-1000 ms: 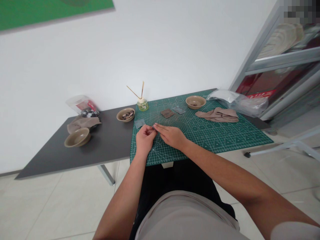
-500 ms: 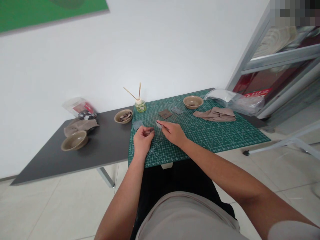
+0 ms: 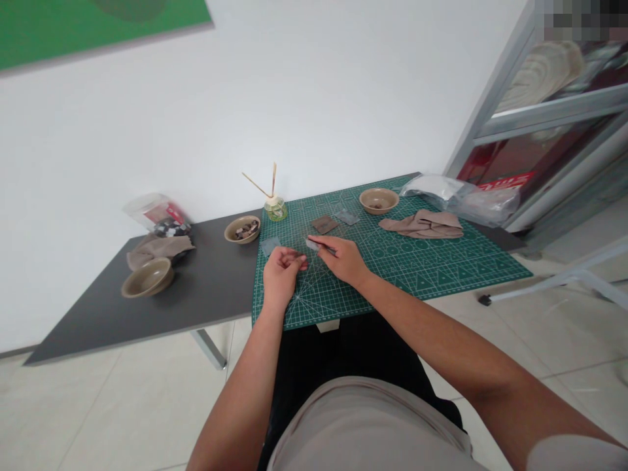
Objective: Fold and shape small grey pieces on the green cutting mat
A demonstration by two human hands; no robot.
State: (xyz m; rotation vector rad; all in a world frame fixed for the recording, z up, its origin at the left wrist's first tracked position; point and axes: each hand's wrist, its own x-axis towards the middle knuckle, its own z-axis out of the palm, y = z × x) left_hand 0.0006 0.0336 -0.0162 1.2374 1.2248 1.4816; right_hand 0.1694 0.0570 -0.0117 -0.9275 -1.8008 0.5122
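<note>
My right hand (image 3: 343, 260) is closed over the cutting mat, pinching a small light grey sheet (image 3: 312, 244) at its fingertips. A thin dark edge shows along its fingers; I cannot tell what it is. Beside it, my left hand (image 3: 280, 273) has its fingers curled together, and whatever they hold is hidden. Just behind the left hand lies a grey square sheet (image 3: 271, 245). Farther back on the green cutting mat (image 3: 392, 275) are a brown square sheet (image 3: 324, 224) and a crumpled-looking grey one (image 3: 347, 216).
A bowl of small dark and light pieces (image 3: 243, 229) stands left of the mat, near a reed diffuser (image 3: 275, 208). Another bowl (image 3: 379, 201), a brown cloth (image 3: 424, 224) and a plastic bag (image 3: 461, 196) are at right. At far left are a bowl (image 3: 148, 278) and a cloth (image 3: 159, 250).
The dark piece that showed at my left fingertips is no longer visible there. A dark edge now shows by my right fingers. Both hands stay in nearly the same place.
</note>
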